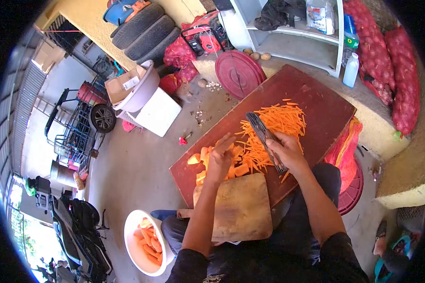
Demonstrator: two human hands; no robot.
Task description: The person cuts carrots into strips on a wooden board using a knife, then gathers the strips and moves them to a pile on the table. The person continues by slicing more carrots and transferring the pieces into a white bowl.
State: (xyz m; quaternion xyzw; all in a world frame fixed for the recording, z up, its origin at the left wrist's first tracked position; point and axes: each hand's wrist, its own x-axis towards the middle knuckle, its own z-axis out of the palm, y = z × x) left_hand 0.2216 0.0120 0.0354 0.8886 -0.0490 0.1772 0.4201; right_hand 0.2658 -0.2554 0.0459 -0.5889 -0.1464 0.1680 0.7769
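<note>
My right hand [285, 150] is closed around a dark, broad-bladed knife [260, 132], held slantwise over the red board. Beside and beneath the knife spreads a heap of thin carrot strips [283, 121]. My left hand [221, 158] is over the thicker carrot pieces [241, 170] to the left, its fingers apart; nothing shows in them. A worn wooden cutting board [243, 207] lies nearest my body, partly under my left forearm. All this rests on a dark red tabletop [316, 101].
A white tub of peeled carrots [130, 236] stands at lower left. Red mesh sacks [401, 80] and a pale bottle [351, 70] are at upper right, by a grey shelf [297, 45]. A round red lid [239, 74] leans behind the tabletop. Someone's foot [380, 240] shows at lower right.
</note>
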